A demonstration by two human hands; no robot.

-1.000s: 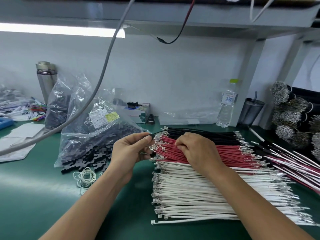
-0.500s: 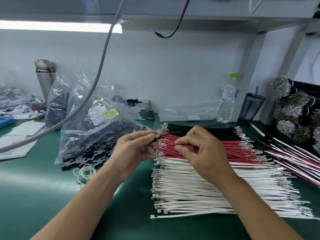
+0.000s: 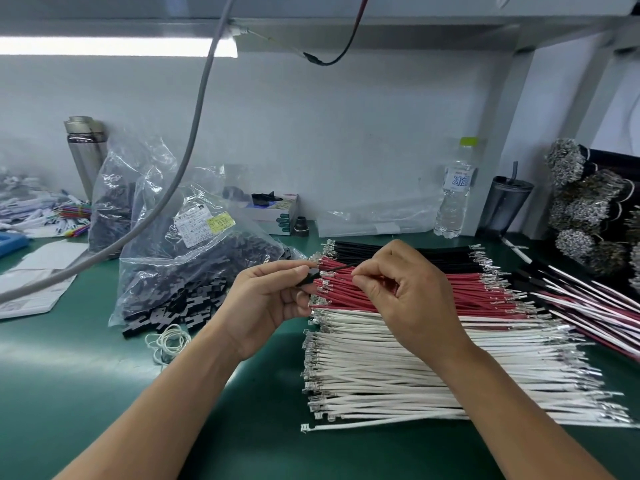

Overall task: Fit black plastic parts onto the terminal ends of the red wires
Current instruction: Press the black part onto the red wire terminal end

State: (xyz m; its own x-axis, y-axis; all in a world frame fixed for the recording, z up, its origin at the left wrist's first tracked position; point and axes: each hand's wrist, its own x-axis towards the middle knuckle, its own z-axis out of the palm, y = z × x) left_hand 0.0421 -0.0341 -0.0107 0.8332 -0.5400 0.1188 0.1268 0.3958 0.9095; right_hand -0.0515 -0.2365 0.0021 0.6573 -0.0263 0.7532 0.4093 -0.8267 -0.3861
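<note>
A: Where are my hands?
B: Left hand [image 3: 273, 299] pinches a black part [image 3: 309, 279]; right hand [image 3: 405, 292] pinches a thin dark wire [image 3: 341, 268] running into it.
A: And the red wires [image 3: 415, 289]?
B: Flat on the mat [image 3: 69, 358], between black and white rows, under my hands

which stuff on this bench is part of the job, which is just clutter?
In the job:
left hand, pinching a black part
right hand, pinching a thin wire
red wires
bag of black parts

Lying about:
white wires
black wires
water bottle
steel flask
rubber bands
</note>
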